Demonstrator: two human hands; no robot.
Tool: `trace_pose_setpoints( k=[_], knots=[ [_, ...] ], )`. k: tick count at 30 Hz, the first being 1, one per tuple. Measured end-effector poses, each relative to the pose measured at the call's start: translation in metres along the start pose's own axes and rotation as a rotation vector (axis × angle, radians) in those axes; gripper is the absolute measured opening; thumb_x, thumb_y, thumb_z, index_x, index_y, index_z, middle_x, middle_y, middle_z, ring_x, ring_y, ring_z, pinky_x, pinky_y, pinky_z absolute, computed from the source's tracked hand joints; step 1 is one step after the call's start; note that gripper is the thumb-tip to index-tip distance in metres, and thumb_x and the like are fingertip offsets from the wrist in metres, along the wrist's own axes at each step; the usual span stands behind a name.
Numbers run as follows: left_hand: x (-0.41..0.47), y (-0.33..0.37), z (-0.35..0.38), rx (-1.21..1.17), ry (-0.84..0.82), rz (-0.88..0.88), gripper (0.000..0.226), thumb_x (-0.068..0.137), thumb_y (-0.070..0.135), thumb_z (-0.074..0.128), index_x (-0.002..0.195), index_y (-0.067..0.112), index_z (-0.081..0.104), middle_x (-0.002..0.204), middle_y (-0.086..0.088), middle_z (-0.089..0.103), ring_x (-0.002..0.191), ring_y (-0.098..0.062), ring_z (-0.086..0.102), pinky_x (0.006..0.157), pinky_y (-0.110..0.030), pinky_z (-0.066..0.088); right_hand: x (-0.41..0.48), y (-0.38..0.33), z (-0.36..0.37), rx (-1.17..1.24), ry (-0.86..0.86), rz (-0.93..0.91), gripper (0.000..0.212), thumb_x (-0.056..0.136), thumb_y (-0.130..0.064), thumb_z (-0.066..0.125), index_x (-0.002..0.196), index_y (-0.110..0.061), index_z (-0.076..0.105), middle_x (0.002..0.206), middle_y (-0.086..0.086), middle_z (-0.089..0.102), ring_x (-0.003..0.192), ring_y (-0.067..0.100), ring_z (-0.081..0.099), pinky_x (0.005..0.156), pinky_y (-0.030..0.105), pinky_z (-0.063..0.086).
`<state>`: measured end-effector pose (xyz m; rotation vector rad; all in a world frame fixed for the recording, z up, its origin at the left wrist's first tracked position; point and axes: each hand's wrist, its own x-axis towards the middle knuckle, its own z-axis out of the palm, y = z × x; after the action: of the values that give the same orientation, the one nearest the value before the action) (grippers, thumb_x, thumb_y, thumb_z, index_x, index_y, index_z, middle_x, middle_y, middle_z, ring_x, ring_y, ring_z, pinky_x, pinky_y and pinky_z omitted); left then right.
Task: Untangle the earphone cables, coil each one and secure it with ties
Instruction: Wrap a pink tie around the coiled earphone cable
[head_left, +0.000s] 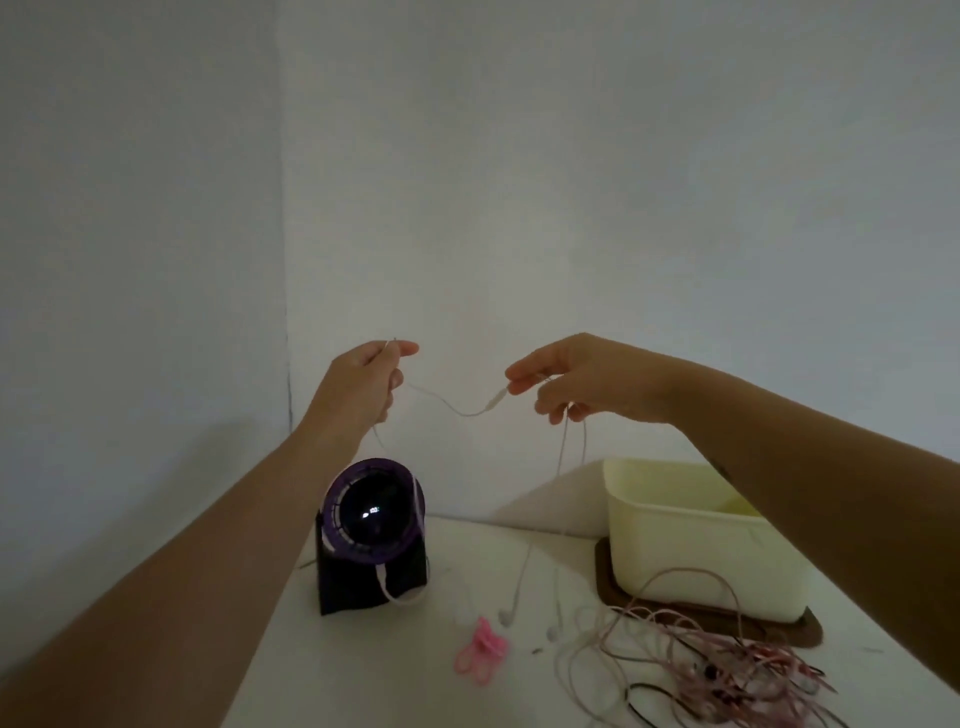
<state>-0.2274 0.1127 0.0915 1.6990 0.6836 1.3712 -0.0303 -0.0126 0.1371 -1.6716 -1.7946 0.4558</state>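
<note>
Both hands are raised above the white table (467, 696), holding one white earphone cable (457, 408) that sags between them. My left hand (363, 384) pinches its plug end between thumb and fingers. My right hand (576, 376) pinches the cable at its inline remote, and the rest hangs down from that hand to two white earbuds (511, 613) lying on the table. A tangle of pinkish and dark cables (727, 675) lies at the front right. Pink ties (480, 652) lie on the table near the earbuds.
A black and purple round device on a stand (371, 535) sits under my left hand, with a white cable draped over it. A cream plastic tub (691, 540) rests on a dark brown tray (800, 631) at the right. Bare walls meet in a corner behind.
</note>
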Motion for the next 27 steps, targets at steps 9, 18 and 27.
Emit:
trace_pose_setpoints(
  k=[9, 18, 27],
  knots=[
    [0.001, -0.024, -0.017, 0.315, -0.015, -0.132, 0.028, 0.097, 0.029, 0.045, 0.114, 0.017, 0.064, 0.081, 0.002, 0.056, 0.067, -0.012, 0.048, 0.067, -0.028, 0.044, 0.005, 0.005, 0.014, 0.104, 0.128, 0.018, 0.028, 0.09, 0.0, 0.052, 0.111, -0.011, 0.066, 0.104, 0.0, 0.07, 0.082, 0.015, 0.069, 0.079, 0.02, 0.043],
    [-0.034, -0.01, 0.024, 0.364, -0.202, 0.009, 0.029, 0.097, 0.031, 0.047, 0.086, 0.014, 0.068, 0.081, 0.002, 0.068, 0.073, -0.007, 0.062, 0.074, -0.025, 0.047, -0.006, 0.011, 0.009, 0.338, 0.14, -0.01, 0.024, 0.093, 0.0, 0.049, 0.104, -0.009, 0.068, 0.103, 0.005, 0.071, 0.063, 0.013, 0.062, 0.083, 0.031, 0.052],
    [-0.047, -0.006, 0.071, -0.419, -0.41, -0.569, 0.053, 0.098, 0.049, 0.032, 0.108, 0.006, 0.064, 0.101, -0.008, 0.072, 0.096, -0.021, 0.066, 0.085, -0.035, 0.05, -0.026, 0.01, 0.016, 0.32, -0.01, -0.112, 0.025, 0.094, 0.0, 0.048, 0.099, -0.009, 0.07, 0.096, 0.006, 0.071, 0.066, 0.013, 0.062, 0.073, 0.025, 0.053]
  ],
)
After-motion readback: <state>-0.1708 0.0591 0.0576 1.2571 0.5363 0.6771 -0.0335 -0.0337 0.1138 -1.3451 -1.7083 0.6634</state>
